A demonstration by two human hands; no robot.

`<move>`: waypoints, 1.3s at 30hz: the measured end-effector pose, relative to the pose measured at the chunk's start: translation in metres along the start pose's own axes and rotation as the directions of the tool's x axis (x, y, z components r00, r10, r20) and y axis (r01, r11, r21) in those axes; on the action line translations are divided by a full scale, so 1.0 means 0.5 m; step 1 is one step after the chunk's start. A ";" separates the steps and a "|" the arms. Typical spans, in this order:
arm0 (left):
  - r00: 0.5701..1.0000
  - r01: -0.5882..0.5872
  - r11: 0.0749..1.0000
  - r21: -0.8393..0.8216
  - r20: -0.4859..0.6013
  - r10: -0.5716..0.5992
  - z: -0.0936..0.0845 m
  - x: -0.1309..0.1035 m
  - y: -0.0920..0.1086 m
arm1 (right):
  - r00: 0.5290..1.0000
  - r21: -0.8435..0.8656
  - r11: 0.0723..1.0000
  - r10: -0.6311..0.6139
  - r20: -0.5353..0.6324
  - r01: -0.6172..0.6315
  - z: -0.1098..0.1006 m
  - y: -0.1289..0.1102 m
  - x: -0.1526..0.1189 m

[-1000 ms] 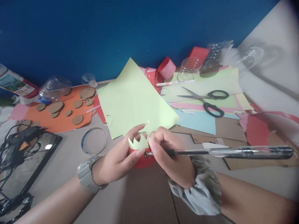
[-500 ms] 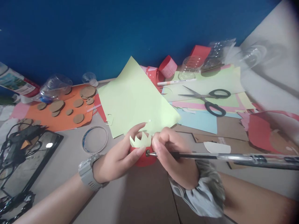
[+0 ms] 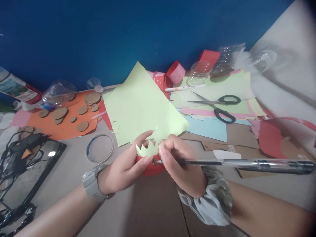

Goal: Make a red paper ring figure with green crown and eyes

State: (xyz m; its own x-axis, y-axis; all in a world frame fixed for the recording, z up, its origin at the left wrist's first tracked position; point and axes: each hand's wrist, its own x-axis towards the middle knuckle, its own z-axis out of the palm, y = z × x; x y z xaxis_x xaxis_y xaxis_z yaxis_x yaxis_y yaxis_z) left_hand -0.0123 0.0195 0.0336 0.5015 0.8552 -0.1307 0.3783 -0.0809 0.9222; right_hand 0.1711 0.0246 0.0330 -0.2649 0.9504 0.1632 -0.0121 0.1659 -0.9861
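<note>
My left hand (image 3: 123, 168) is closed around a small red piece (image 3: 151, 169) with a pale green zigzag-edged paper strip (image 3: 147, 150) along its top. Its thumb presses on the front, beside a small dark round mark (image 3: 154, 162). My right hand (image 3: 179, 161) pinches a clear-barrelled pen (image 3: 237, 165) near its tip. The tip touches or nearly touches the dark mark, and the barrel points right. A large light green sheet (image 3: 143, 105) lies just beyond both hands.
Scissors (image 3: 217, 105) rest on coloured papers at the right. At the left are a tape roll (image 3: 88, 154), brown discs on an orange sheet (image 3: 49, 126), and a dark device (image 3: 53, 158) with cables. Clear plastic containers (image 3: 59, 92) and a bottle (image 3: 18, 87) stand or lie farther back.
The pen has turned slightly, its far end now fully in view. My right hand and the red piece have shifted slightly left in the picture, as have the things at the right.
</note>
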 end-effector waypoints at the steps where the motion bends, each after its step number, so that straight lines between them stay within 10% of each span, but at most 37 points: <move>1: 1.000 0.001 1.000 0.001 -0.002 -0.001 0.000 0.000 0.000 | 1.000 0.011 1.000 0.001 0.002 -0.001 0.000 0.002 0.000; 39: 1.000 0.020 1.000 0.021 -0.012 -0.020 0.001 -0.001 -0.002 | 0.998 0.047 0.997 0.062 0.027 -0.064 -0.002 0.007 0.000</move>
State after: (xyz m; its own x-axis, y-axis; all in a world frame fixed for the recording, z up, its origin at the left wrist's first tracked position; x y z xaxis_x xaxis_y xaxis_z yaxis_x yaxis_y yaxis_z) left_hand -0.0124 0.0187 0.0328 0.4846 0.8627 -0.1445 0.4048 -0.0747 0.9114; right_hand 0.1720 0.0257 0.0296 -0.2909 0.9515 0.1004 -0.0404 0.0926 -0.9949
